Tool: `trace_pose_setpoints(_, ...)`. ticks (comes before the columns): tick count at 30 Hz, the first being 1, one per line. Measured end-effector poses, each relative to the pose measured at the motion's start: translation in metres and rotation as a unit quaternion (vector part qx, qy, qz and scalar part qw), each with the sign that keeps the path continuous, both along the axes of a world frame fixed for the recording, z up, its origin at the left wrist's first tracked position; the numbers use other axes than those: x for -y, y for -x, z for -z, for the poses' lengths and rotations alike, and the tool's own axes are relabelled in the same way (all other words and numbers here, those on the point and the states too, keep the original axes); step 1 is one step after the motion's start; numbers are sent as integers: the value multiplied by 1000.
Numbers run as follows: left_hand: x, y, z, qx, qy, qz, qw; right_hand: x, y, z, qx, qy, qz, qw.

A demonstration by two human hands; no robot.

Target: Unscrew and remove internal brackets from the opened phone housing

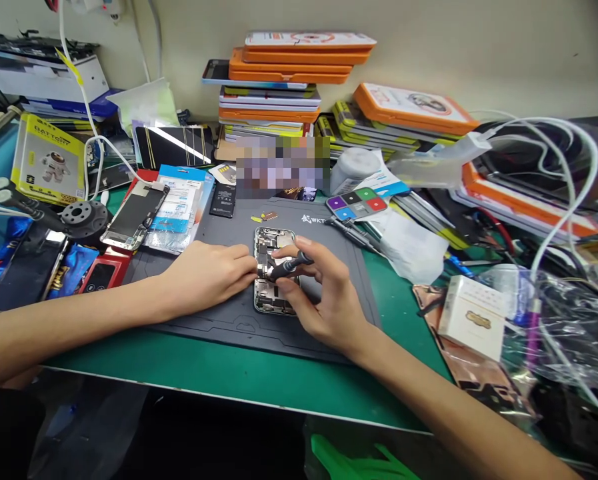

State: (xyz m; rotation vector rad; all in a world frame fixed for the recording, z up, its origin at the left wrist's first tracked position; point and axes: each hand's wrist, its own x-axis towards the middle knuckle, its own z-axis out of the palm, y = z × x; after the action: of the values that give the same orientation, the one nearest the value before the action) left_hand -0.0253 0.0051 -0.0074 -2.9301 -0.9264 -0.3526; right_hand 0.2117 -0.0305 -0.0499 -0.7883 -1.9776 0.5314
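Note:
An opened phone [266, 305] with its inner parts exposed lies on the dark grey mat [219, 327]. My right hand [326, 293] is over its right side, thumb and fingers closed round a small dark screwdriver [289, 265], which slants down to the left with its tip at the phone's inner parts. The curled fingers of my left hand [216, 275] rest against the phone's left edge; what they hold, if anything, is hidden. A small copper-coloured piece and a yellow piece [263, 217] lie on the mat above the phone.
A black battery [223, 200] and a detached screen [136, 215] lie at the left. Behind the mat rise stacked orange boxes [291, 70]. Right of it are a colourful tray [357, 204], tweezers, a white carton [473, 319] and white cables. The green table's edge [229, 399] runs in front.

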Motion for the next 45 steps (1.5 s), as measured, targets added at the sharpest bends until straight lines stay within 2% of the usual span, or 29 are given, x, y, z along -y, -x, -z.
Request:
trace_pose_setpoints(4, 0, 2, 0, 7, 1, 4, 1000, 0, -1, 1, -29, 43, -10, 999)
trace_pose_setpoints(7, 0, 2, 0, 22, 9, 12, 1000, 0, 2, 1, -26, 18, 14, 999)
trace_pose_setpoints(10, -1, 2, -1, 37, 9, 20, 999, -1, 5, -2, -61, 33, 31, 997)
trace_pose_setpoints(15, -2, 3, -2, 46, 17, 32, 998, 0, 8, -7, -127, 89, -4, 988)
trace_pose_setpoints(18, -1, 3, -2, 46, 31, 33, 998, 0, 7, -6, -119, 96, -34, 988)
trace_pose_setpoints(21, -1, 2, -4, 41, 41, 23, 998, 0, 7, -5, -110, 77, -36, 990)
trace_pose_setpoints(26, 0, -1, -5, 39, 43, 20, 998, 2, 8, -8, -139, 74, 6, 987)
trace_pose_setpoints(29, 0, 0, -5, 23, 32, 31, 999, 2, 8, -10, -155, 109, 35, 981)
trace_pose_setpoints(33, 0, -1, -4, -3, 32, 30, 999, 1, 8, -9, -162, 154, 24, 974)
trace_pose_setpoints(45, -1, -2, -4, 21, 73, 27, 997, -2, 8, -8, -122, 156, 38, 979)
